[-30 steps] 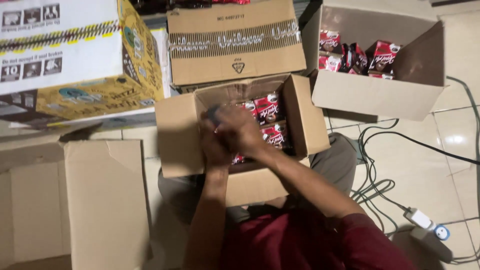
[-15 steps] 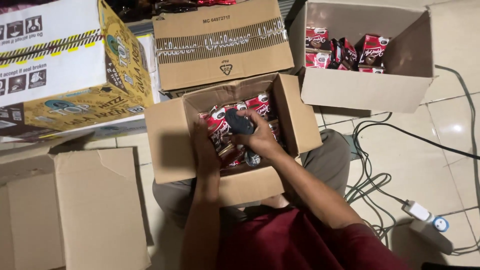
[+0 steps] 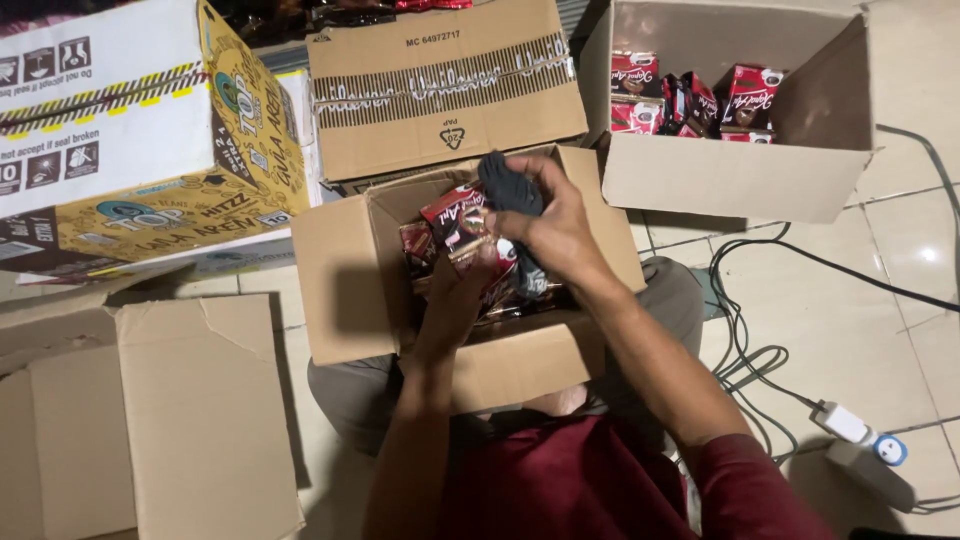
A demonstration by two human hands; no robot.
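An open cardboard box (image 3: 350, 290) rests on my lap, filled with several red and dark sachets (image 3: 450, 215). My right hand (image 3: 555, 230) is raised over the box and grips a dark bundle of sachets (image 3: 508, 190) at its top. My left hand (image 3: 462, 285) reaches into the box and holds the lower part of the same strip of sachets, its fingers partly hidden among the packets.
A second open box (image 3: 730, 180) with red packets stands at the back right. A closed brown carton (image 3: 440, 100) and a yellow-and-white carton (image 3: 130, 140) sit behind. Flattened cardboard (image 3: 150, 420) lies at left. Black cables (image 3: 760, 350) and a white power strip (image 3: 865, 450) lie on the tiled floor at right.
My right hand has risen out of the box, lifting the dark bundle of sachets upward. My left hand has stayed low inside the box.
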